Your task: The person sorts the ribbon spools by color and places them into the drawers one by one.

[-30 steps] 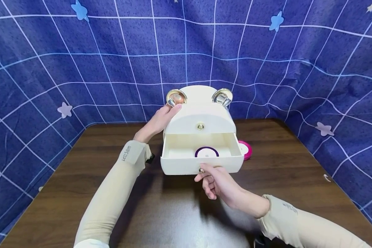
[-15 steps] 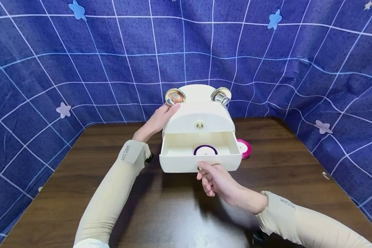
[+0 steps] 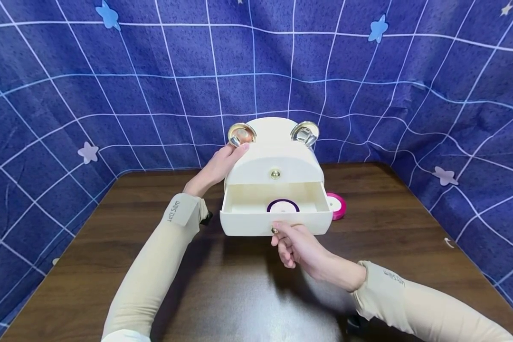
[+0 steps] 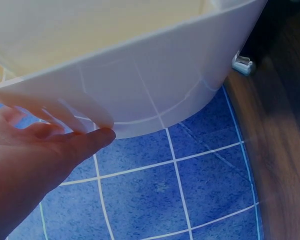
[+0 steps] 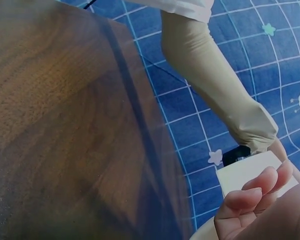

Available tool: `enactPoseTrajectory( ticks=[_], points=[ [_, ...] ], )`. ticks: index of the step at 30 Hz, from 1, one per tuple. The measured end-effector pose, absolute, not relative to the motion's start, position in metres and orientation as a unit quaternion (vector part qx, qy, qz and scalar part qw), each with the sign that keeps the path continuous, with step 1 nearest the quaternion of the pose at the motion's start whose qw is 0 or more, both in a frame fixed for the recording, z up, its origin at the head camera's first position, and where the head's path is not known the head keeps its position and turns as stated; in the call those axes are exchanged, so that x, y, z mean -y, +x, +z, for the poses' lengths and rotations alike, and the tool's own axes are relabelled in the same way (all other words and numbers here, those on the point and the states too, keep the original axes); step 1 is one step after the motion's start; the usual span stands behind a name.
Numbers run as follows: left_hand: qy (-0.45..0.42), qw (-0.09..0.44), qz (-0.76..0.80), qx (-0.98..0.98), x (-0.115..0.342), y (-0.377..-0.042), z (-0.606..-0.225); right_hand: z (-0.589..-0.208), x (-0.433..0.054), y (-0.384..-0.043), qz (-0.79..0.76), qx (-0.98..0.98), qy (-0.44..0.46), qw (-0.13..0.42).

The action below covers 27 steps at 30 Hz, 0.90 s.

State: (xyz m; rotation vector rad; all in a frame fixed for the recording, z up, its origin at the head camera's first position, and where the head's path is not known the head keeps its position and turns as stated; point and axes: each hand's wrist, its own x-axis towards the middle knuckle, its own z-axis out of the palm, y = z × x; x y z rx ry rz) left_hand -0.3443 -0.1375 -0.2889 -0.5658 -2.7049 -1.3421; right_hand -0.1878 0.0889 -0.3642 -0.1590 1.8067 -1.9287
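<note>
A white storage box (image 3: 278, 133) with a rounded top and two shiny, ear-like metal cups stands at the back of the table. Its lower drawer (image 3: 243, 224) is pulled out, and a white disc with a dark purple rim (image 3: 283, 207) lies inside. With thumb and finger, my right hand (image 3: 301, 249) pinches the small metal drawer knob (image 3: 275, 230); the other fingers curl loosely below. Against the box's left side, just under the left metal cup (image 3: 242, 134), rests my left hand (image 3: 218, 166). Its extended thumb and fingers lie along the white wall (image 4: 155, 95) in the left wrist view.
On the table to the right of the drawer lies a white disc with a bright pink rim (image 3: 338, 207), partly hidden by the drawer. The upper drawer with its gold knob (image 3: 275, 174) is closed. A blue star-patterned cloth (image 3: 188, 61) hangs behind the brown wooden table (image 3: 154, 204).
The lower drawer has slid slightly inward, with my right hand moving along on its knob. My left hand has kept its place on the side of the box.
</note>
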Motion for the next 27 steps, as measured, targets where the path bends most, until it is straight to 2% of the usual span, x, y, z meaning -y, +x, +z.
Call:
enactPoseTrajectory(
  ticks=[27],
  points=[
    [-0.189,0.037,-0.433,0.880,0.137,-0.343,-0.289,-0.364,-0.087,-0.234,-0.717,-0.659,-0.063,0.220]
  ],
)
